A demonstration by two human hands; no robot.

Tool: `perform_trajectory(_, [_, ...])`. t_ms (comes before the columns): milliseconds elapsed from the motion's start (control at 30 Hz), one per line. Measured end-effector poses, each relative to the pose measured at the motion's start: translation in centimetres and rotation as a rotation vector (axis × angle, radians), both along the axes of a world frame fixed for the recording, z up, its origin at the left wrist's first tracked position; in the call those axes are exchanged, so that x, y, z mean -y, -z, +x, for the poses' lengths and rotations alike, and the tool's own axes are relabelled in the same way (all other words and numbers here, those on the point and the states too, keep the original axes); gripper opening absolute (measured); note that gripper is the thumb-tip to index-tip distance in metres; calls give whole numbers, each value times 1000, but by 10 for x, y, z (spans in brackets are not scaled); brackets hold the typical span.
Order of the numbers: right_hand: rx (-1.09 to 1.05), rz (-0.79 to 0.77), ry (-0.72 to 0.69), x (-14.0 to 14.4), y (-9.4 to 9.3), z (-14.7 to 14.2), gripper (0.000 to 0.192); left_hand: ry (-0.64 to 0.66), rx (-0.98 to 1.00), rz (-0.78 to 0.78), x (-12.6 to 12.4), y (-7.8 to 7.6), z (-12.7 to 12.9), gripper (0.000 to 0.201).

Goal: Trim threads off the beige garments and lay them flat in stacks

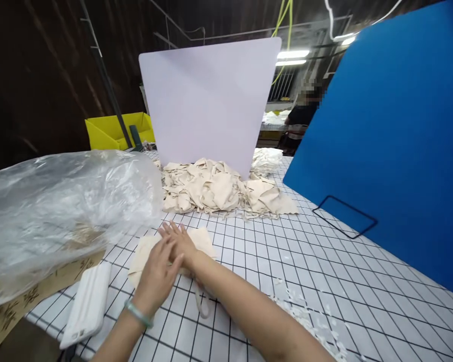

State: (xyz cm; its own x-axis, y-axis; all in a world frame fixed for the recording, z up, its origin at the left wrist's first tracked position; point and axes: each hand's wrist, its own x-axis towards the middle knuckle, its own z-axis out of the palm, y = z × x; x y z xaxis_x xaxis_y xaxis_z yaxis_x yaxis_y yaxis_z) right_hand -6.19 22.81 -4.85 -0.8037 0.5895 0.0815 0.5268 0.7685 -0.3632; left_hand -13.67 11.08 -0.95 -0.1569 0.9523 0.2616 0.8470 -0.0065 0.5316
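Your left hand and right hand both lie open and flat, fingers spread, on the cream fabric piece, the left overlapping the right. The piece lies on the gridded surface, just on your side of the fabric pile, with a looped strap trailing from its near edge beneath your right forearm.

To do this pressing well, I would keep your palms low and your pressure even, and sweep outward from the middle of the piece so creases run off the edges instead of bunching. Line an edge up with a grid line so you can judge squareness. Mind the strap: if it gets trapped under your forearm it will likely drag the cloth askew.

Left of the fabric piece a white ribbed case lies near the surface's edge, beside a cardboard box covered by a clear plastic bag. Behind the pile stands a white board; to its right, a blue board.
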Motion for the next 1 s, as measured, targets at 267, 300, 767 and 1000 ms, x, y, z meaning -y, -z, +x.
perform_trajectory(267, [-37, 166, 552, -85, -14, 115, 33, 90, -197, -59, -136, 25, 68, 45])
perform_trajectory(300, [-53, 182, 581, -96, -16, 120, 32, 91, -221, -48, -148, 25, 70, 44])
perform_trajectory(767, [-209, 69, 747, -224, 0, 131, 28, 45, -345, -108, -312, 21, 83, 71])
perform_trajectory(1000, [-318, 5, 699, -220, 1, 152, 18, 93, -410, -67, -270, 12, 102, 77])
